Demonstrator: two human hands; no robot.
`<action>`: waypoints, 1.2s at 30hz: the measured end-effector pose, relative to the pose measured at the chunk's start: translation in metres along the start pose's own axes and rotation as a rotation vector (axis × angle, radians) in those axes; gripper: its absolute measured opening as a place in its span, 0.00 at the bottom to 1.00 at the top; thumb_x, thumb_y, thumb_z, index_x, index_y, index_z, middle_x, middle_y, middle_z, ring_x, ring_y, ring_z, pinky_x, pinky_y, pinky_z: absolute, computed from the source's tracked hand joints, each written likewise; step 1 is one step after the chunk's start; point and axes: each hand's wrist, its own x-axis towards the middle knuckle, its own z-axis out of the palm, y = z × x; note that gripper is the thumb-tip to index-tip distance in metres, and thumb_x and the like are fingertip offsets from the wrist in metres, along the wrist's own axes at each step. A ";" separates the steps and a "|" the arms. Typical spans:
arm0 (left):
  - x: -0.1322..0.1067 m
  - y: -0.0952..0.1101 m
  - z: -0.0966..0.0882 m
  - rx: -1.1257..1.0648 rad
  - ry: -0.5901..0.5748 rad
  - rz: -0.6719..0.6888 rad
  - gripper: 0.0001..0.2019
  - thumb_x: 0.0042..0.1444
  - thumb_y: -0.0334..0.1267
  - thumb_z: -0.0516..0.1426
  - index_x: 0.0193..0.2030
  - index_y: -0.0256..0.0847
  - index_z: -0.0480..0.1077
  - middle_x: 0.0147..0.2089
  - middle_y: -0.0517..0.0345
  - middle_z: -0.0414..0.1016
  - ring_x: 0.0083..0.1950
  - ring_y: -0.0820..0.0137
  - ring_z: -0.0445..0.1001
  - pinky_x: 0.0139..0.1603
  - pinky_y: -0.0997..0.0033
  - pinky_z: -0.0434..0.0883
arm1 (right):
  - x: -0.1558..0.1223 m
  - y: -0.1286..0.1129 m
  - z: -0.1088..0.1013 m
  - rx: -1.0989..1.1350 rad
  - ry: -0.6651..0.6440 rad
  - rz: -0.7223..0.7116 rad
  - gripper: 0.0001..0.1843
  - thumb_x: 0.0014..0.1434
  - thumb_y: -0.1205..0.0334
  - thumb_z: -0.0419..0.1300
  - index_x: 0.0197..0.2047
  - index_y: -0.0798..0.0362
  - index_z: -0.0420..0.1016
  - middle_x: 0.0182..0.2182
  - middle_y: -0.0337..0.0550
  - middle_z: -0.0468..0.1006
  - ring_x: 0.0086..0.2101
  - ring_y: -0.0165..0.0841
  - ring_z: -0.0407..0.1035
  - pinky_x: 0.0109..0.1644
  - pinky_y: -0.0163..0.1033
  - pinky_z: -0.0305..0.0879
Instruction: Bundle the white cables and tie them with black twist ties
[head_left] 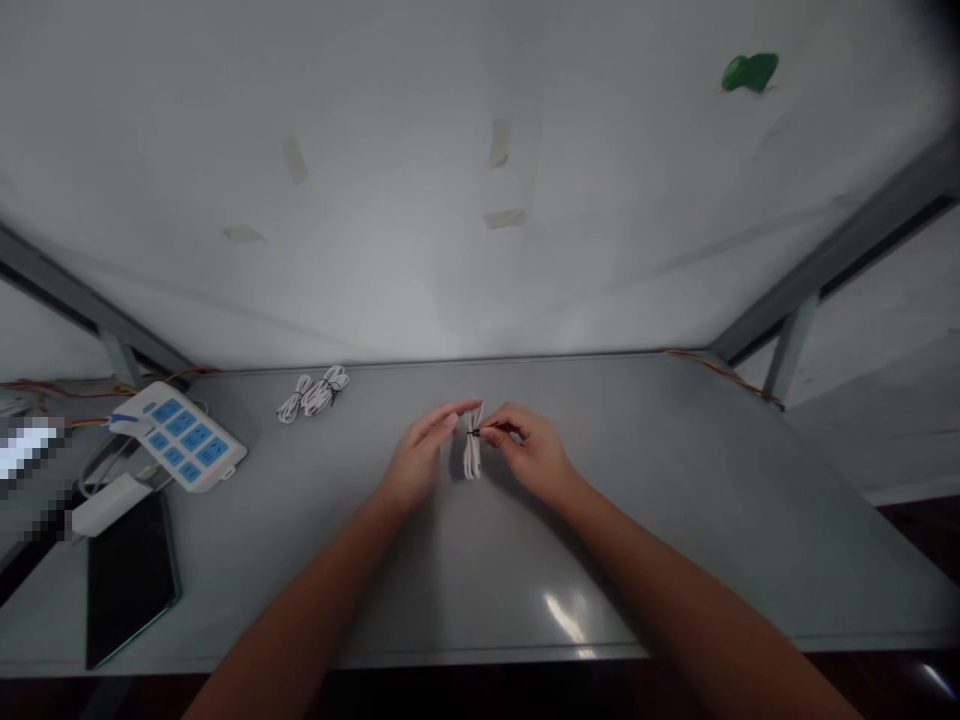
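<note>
Forearms come in from the near edge of the grey table (675,520), 2 of them, and meet near the middle of it. At 9 o'clock from them, close to the near left corner, a dark tablet (129,580) lies flat, with a white adapter (109,503) touching its far edge.

The left hand (416,455) is at 9 o'clock of a small white cable bundle (472,455), and the right hand (529,450) is at 3 o'clock of it. The bundle stands between the 2 hands, folded in a short coil, and its lower end seems to rest on the table. The right thumb and forefinger are pinched closed on a thin black tie (480,432) that goes around the upper part of the bundle. The left fingers are stretched out, and their tips reach the top of the bundle at 12 o'clock; I cannot tell if they press it or only touch it.

Further away, at 10 o'clock, a white power strip (180,437) with blue sockets lies on the table. Behind it, at 11 o'clock, 1 more coiled white cable (313,393) lies near the far edge. A pale wall (420,200) with pieces of tape stands beyond.
</note>
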 end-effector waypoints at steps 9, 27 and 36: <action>-0.006 -0.008 0.008 0.040 -0.181 -0.129 0.37 0.55 0.52 0.69 0.67 0.40 0.65 0.57 0.44 0.79 0.56 0.58 0.77 0.59 0.58 0.69 | -0.001 0.006 0.001 -0.037 0.115 -0.024 0.07 0.65 0.62 0.60 0.35 0.49 0.78 0.30 0.40 0.77 0.32 0.34 0.71 0.39 0.40 0.66; -0.011 -0.006 0.010 0.092 -0.198 -0.042 0.47 0.54 0.47 0.70 0.76 0.44 0.54 0.68 0.40 0.70 0.70 0.53 0.67 0.71 0.51 0.60 | -0.002 0.003 0.002 -0.035 0.097 -0.032 0.08 0.66 0.60 0.59 0.35 0.48 0.76 0.31 0.41 0.77 0.33 0.35 0.71 0.40 0.41 0.68; -0.007 0.006 0.010 -0.325 -0.156 -0.274 0.44 0.60 0.50 0.65 0.77 0.40 0.49 0.37 0.53 0.81 0.35 0.67 0.77 0.42 0.65 0.70 | -0.001 0.015 0.002 -0.187 0.115 -0.070 0.09 0.67 0.60 0.57 0.35 0.48 0.75 0.31 0.42 0.75 0.33 0.36 0.69 0.39 0.41 0.66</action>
